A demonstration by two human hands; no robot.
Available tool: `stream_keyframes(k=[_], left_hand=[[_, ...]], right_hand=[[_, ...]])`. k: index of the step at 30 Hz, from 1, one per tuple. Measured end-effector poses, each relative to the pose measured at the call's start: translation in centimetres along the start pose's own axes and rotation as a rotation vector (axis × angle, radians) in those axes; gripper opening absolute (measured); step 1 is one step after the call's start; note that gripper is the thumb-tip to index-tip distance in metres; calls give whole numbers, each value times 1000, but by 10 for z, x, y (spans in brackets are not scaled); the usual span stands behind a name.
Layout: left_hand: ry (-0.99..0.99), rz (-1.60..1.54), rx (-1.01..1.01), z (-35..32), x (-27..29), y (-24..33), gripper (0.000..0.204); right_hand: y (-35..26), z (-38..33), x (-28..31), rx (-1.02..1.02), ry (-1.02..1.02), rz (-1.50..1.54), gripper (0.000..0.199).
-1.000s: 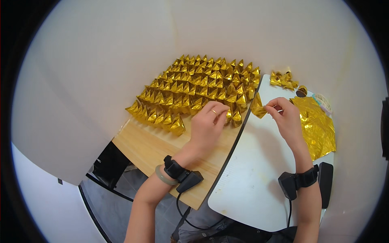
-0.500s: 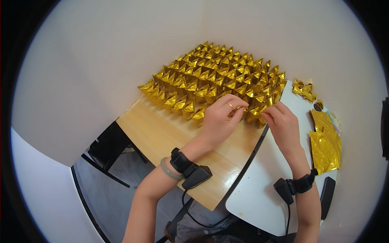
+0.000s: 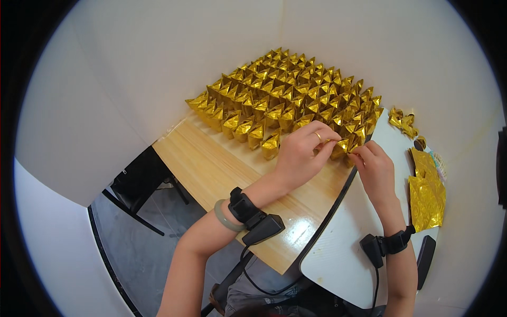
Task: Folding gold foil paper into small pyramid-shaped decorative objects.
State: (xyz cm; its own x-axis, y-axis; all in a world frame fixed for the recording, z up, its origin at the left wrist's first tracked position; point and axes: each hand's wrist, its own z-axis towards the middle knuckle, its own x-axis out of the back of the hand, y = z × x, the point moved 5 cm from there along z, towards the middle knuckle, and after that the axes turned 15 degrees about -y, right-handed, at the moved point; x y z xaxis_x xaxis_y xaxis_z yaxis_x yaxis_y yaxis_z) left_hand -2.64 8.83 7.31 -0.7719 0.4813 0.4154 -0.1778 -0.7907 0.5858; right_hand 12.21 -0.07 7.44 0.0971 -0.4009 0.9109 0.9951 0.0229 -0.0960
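Note:
Between my two hands is a folded gold foil ingot [image 3: 343, 148], at the near right end of the rows. My left hand [image 3: 309, 152], with a ring on one finger, pinches its left tip. On its other side, my right hand [image 3: 376, 168] has thumb and finger closed at the right tip. The fingers partly cover this ingot. Behind it, many similar gold foil ingots [image 3: 288, 87] stand upright in close rows with pointed ends up.
The ingots stand on a light wooden table [image 3: 227, 169] that meets a white table [image 3: 340, 253] on the right. On the white one lie stacked gold foil sheets [image 3: 426, 201] and a few loose gold pieces [image 3: 403, 122]. Pale walls enclose the far side. A black chair [image 3: 140, 182] stands lower left.
The view has shifted slightly, so the rows appear higher and to the right. Both hands keep their pinch, and the right fingers are now closer to the left ones.

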Motion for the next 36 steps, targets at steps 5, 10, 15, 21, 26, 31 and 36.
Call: stream_keyframes(k=[5, 10, 15, 21, 26, 31, 36], left_hand=[[0, -1, 12, -2, 0, -1, 14], [-17, -1, 28, -5, 0, -1, 12], [-125, -54, 19, -3, -17, 7, 12], [-489, -17, -38, -10, -60, 29, 11], [-881, 245, -117, -13, -107, 45, 13], [-911, 213, -120, -16, -138, 42, 25], [-1038, 157, -159, -15, -154, 54, 36]], right_hand=[[9, -5, 16, -76, 31, 125, 9], [84, -42, 44, -309, 23, 57, 18], [149, -124, 35, -495, -149, -403, 42], [140, -133, 29, -781, -544, -157, 49], [128, -133, 28, -720, -591, -131, 37], [144, -141, 22, -657, -486, -202, 28], [134, -128, 45, -674, -352, -390, 27]])
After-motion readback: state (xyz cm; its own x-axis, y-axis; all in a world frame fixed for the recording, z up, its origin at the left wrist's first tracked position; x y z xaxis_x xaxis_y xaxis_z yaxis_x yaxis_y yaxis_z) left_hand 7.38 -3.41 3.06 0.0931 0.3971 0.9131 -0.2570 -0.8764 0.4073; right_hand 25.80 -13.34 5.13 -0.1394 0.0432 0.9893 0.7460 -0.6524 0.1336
